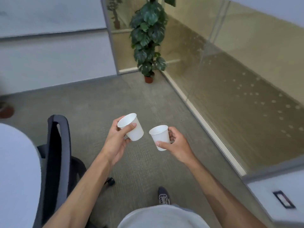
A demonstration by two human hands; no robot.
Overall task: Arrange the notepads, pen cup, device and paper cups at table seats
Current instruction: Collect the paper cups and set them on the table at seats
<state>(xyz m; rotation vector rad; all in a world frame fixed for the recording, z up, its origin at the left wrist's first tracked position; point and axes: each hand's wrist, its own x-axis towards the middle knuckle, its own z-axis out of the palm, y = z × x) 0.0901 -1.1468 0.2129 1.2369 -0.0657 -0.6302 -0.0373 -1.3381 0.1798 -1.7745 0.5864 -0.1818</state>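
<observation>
Above the carpet [139, 162], 2 cups are carried apart: left hand [117, 140] grips the left cup [131, 127], right hand [176, 145] the right cup [160, 137]. Squeezing could crush them; the chair [56, 153] beside the surface [16, 170] may snag.

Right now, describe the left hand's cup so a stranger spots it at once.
Below the tall potted plant in the corner, two white paper cups are held over the carpet. Yours is the left cup, in the left hand, nearer the office chair. It is higher in view and more tilted than the right cup.
</observation>
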